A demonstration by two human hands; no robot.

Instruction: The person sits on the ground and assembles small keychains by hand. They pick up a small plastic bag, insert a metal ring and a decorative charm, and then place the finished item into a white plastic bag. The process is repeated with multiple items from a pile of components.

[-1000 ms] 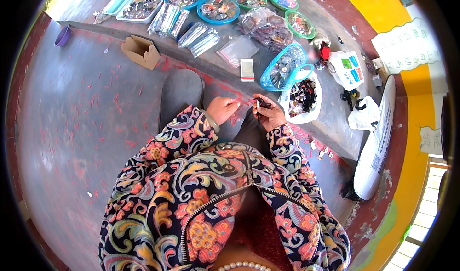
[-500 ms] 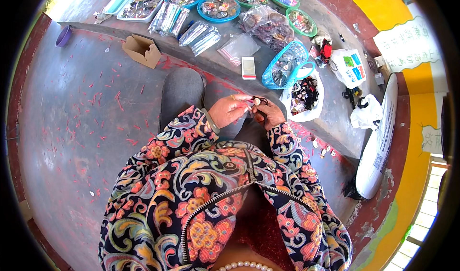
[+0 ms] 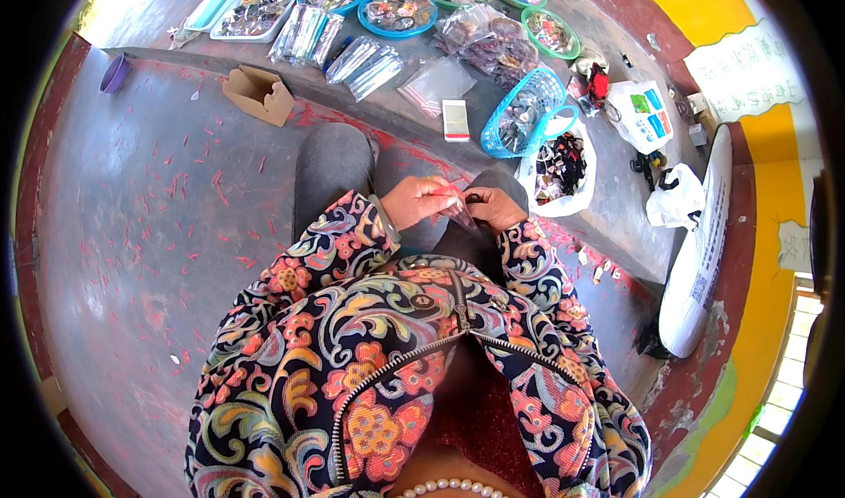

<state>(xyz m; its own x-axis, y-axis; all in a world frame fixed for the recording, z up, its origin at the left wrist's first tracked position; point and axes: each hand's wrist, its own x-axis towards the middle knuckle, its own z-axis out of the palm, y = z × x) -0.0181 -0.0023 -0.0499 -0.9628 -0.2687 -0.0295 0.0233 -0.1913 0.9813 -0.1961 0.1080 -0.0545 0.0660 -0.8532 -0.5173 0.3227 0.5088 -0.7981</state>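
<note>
My left hand [image 3: 415,202] pinches a small clear plastic bag [image 3: 461,214] with a red edge, which hangs down between my hands over my lap. My right hand [image 3: 496,208] is closed beside the bag, its fingers curled at the bag's upper side. A bit of a dark hair tie [image 3: 474,199] shows at these fingertips; most of it is hidden, and I cannot tell how much lies inside the bag.
On the raised step ahead lie a white box [image 3: 455,120], clear bags [image 3: 436,85], a blue basket [image 3: 525,115] and a white bag of dark pieces [image 3: 563,168]. Round trays [image 3: 398,11] stand farther back. A cardboard box [image 3: 257,96] sits left; red scraps litter the floor.
The dark hair tie with its pale ornament, plainly visible at my right fingers before, is now mostly hidden. The clear bag has come into fuller view, hanging from my left hand.
</note>
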